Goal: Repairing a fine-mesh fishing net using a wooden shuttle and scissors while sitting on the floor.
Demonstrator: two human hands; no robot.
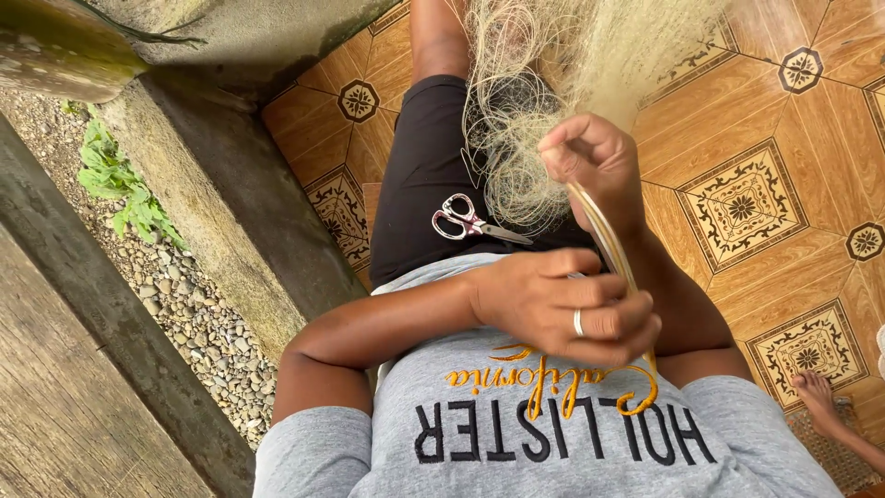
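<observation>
Left hand [562, 309] and right hand [590, 161] pinch a thin pale cane strip [608, 244]; tangled pale fibre bundle [530, 138] may snag, silver scissors [470, 219] slip off lap.

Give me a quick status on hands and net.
Left hand shut on flat netting needle. Right hand pinching pale net. Scissors resting on lap, clear of both.

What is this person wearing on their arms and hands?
Both forearms are bare. Short grey sleeves of a T-shirt end above the elbows. The left hand has a plain silver ring on one finger. The right hand shows no ring or glove. No watch or bracelet is visible on either wrist.
</observation>
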